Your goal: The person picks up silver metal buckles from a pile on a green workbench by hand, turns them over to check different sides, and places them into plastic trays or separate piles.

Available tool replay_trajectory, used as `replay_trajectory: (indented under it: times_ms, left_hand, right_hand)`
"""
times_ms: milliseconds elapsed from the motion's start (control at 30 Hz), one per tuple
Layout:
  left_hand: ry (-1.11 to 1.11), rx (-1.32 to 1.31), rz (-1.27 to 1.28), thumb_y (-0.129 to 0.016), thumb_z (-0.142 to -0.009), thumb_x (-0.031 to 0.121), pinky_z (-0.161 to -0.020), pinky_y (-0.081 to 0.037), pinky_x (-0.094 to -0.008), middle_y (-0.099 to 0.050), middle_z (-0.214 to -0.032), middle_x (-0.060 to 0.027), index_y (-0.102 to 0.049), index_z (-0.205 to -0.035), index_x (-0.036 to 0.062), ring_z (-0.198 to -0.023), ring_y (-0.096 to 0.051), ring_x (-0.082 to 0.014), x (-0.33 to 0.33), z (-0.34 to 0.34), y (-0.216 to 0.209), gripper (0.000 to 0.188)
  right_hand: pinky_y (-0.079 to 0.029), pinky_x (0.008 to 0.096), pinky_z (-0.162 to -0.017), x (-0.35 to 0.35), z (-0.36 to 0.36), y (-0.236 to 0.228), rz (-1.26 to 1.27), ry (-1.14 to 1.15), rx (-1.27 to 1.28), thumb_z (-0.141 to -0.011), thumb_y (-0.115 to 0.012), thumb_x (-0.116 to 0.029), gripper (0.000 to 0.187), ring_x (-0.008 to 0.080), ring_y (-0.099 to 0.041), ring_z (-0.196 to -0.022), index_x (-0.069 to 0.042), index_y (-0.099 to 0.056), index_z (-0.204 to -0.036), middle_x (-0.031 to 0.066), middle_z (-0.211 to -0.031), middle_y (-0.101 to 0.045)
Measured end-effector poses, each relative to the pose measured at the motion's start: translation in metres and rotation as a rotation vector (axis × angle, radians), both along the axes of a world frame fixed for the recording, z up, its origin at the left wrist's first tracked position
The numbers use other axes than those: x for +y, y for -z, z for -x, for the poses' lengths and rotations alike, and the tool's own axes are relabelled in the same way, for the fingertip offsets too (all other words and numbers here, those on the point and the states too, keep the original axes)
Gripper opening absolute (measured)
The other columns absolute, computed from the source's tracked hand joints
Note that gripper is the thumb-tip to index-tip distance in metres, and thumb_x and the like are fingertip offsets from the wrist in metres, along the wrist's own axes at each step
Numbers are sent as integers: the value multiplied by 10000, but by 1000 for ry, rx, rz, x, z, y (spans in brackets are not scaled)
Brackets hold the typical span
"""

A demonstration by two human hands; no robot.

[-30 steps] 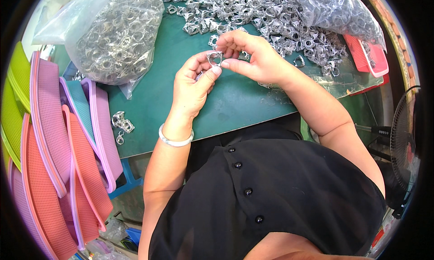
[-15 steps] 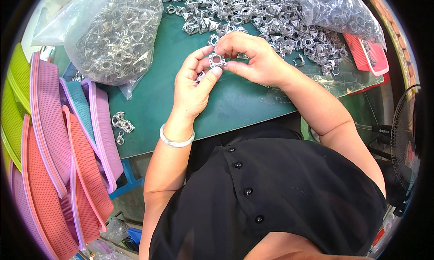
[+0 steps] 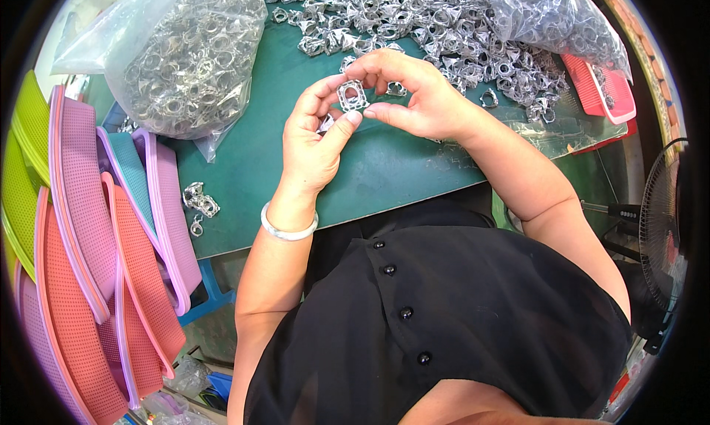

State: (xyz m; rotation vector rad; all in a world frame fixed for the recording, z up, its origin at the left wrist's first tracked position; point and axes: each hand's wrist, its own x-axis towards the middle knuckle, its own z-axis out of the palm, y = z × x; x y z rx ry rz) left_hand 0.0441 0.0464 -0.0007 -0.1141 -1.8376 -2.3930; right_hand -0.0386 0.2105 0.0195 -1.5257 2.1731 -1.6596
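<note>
Between the fingertips of both hands stands a silvery openwork metal ring casting (image 3: 361, 98), its roundish opening turned up. My left hand (image 3: 313, 147) is closed, with thumb and fingers at the casting's left and lower side. A second silvery piece (image 3: 325, 123) shows in the curl of its fingers, mostly hidden. My right hand (image 3: 423, 92) is curved round the other side, index fingertip at the casting's top and thumb by its lower right edge. Just beyond the right fingers lies another casting (image 3: 396, 89) on the green table (image 3: 399, 162).
A large heap of castings (image 3: 436, 25) covers the far table. Clear bags of castings stand at left (image 3: 185, 70) and far right (image 3: 558, 18). A pink basket (image 3: 610, 92) sits at right, above a black fan (image 3: 662, 218). Colourful plastic baskets (image 3: 74, 203) are stacked left, beside a few loose castings (image 3: 200, 199).
The ring casting has been tilted and turned between my fingertips, so its opening now looks taller. My right fingers have shifted slightly; my arms have stayed in place.
</note>
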Motion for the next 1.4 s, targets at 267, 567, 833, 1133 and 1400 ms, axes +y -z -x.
replay_trajectory:
  times_ms: [267, 567, 833, 1133, 1400]
  left_hand:
    - [-20, 46, 63, -611, -763, -45, -620, -399, -169, -554, -1037, -58, -481, -1172, 10, -696, -457, -37, -1, 1, 2, 433]
    - [-34, 55, 81, -593, -788, -29, -545, -366, -139, -548, -1013, -34, -471, -1191, -2, -689, -461, -24, 0, 1, 1, 422]
    - [-21, 31, 93, -585, -796, -34, -514, -335, -139, -558, -897, 4, -508, -1134, -5, -614, -432, -5, -3, 0, 4, 348]
    - [-63, 14, 70, -616, -767, -42, -536, -354, -145, -562, -815, 22, -550, -1063, -1, -613, -432, -2, 0, -1, 0, 306]
    - [-42, 58, 118, -595, -791, -39, -595, -389, -140, -563, -970, -13, -523, -1115, 1, -719, -490, -23, -2, -1, 4, 335]
  right_hand:
    - [-453, 270, -692, 1, 0, 1, 3, 8, 7, -663, -665, 35, 472, 155, -529, -785, -39, -542, -1112, 68, -961, -566]
    - [-454, 268, -687, 0, 0, 1, 50, -3, -3, -662, -666, 38, 476, 144, -533, -739, -28, -540, -1116, 61, -903, -559]
    - [-445, 266, -680, 0, -1, -3, 28, 3, 24, -674, -654, 38, 462, 132, -526, -725, -24, -535, -1117, 55, -875, -553]
    - [-449, 260, -682, 0, -1, 0, 23, 2, -11, -673, -655, 44, 474, 137, -529, -741, -26, -537, -1127, 66, -924, -549]
    - [-445, 266, -685, 0, 1, 0, -27, 21, 3, -665, -660, 32, 452, 144, -531, -759, -34, -548, -1098, 55, -889, -552]
